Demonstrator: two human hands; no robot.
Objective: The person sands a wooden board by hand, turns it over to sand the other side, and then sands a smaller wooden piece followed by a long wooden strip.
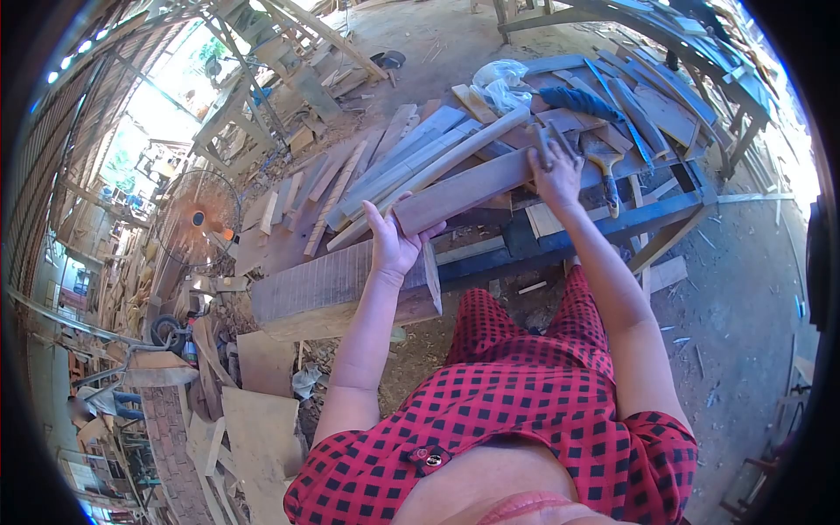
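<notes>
person stood at a low bench [674,199] strewn with cut wood, wearing red-and-black checked clothes [516,389]. board [468,192], brown and flat-faced, lay aslant between the two hands, above the slats [426,182].

left hand [398,249]: at the board's left end, palm up, fingers spread beneath its lower edge, thumb standing clear. hand loose; board borne on it, not clenched. right hand [557,173]: at the board's other end, a dark grey piece [544,140] by the fingers. could not tell whether these were closed on the piece, the board or both.

brush [611,194] just right of the right hand, handle toward the person. beyond it, a blue strip [632,131] across the pile. dark blue cloth [582,102] and clear bag [500,85] lay past the right hand. thick beam [306,284] below the left hand, passing behind the left forearm. fan [199,219] well off to the left, wood scraps around it.
</notes>
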